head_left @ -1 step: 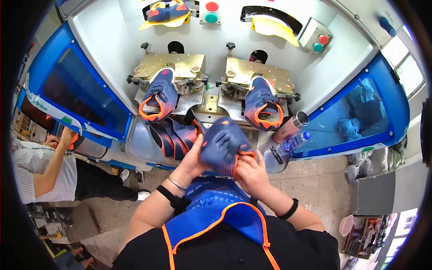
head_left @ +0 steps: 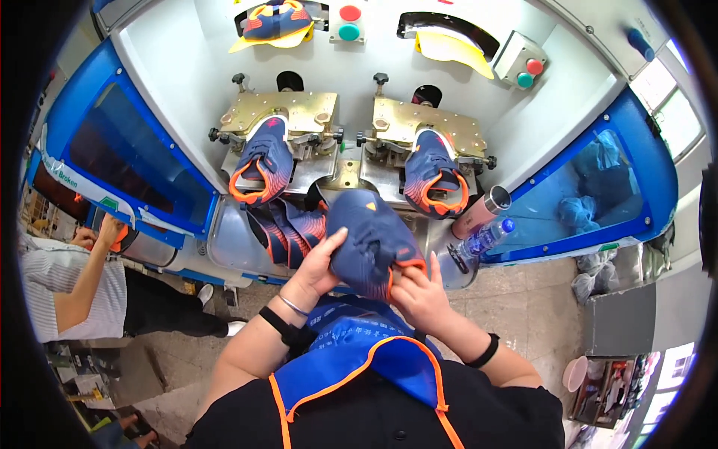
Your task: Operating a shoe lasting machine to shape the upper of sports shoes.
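Between my hands, in front of my apron, is a navy shoe upper (head_left: 363,243) with orange edging. My left hand (head_left: 318,266) grips its left side, with the thumb on top. My right hand (head_left: 419,295) is closed on the orange-edged collar at its near right end; some of those fingertips are hidden. Just beyond my left hand, more navy and orange uppers (head_left: 288,233) lie overlapping on the metal ledge. Two similar shoe uppers, a left one (head_left: 271,150) and a right one (head_left: 432,161), sit with their toes against the brass-coloured machine plates.
A pink tumbler (head_left: 479,213) and a plastic bottle (head_left: 486,238) stand right of the uppers, beside a dark small tool (head_left: 458,258). Blue-framed side panels (head_left: 583,187) flank the machine. Button boxes (head_left: 521,60) are on its back wall. Another person (head_left: 75,284) works at the left.
The held upper has turned slightly and shows sharper, its toe a little further left and up. Both hands keep their hold on it. The view has shifted slightly.
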A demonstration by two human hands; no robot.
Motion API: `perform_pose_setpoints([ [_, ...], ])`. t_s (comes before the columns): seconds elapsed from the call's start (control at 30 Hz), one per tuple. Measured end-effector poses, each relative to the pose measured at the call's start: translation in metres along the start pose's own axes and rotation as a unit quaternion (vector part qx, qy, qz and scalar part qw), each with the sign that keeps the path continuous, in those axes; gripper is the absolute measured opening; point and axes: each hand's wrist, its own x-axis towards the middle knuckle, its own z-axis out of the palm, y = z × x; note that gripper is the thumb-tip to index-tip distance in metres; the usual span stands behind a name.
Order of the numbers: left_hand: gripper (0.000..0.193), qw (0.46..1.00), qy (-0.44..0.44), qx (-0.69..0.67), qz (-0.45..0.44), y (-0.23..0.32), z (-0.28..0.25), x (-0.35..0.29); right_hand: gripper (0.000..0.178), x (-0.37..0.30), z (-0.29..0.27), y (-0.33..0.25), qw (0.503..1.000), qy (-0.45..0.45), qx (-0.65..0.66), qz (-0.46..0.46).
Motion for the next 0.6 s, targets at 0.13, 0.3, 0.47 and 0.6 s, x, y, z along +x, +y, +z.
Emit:
perform_pose_setpoints([
  [0.13, 0.044, 0.981, -0.079, 0.09, 0.154, 0.04, 0.068, 0.01, 0.017, 0.007, -0.045, 0.015, 0.995, 0.0, -0.087, -0.052],
  [0.3, 0.064, 0.938, -0.228, 0.169, 0.201, 0.099, 0.168, 0.032, 0.028, 0.094, -0.111, 0.059, 0.943, 0.185, -0.267, -0.074],
  [0.47, 0.059, 0.935, -0.223, 0.222, 0.165, 0.102, 0.196, 0.045, 0.013, 0.182, -0.148, 0.153, 0.934, 0.206, -0.291, 0.02],
  [0.6, 0.042, 0.948, -0.156, 0.264, 0.088, 0.089, 0.135, 0.027, 0.017, 0.225, -0.166, 0.187, 0.982, 0.114, -0.111, 0.107],
])
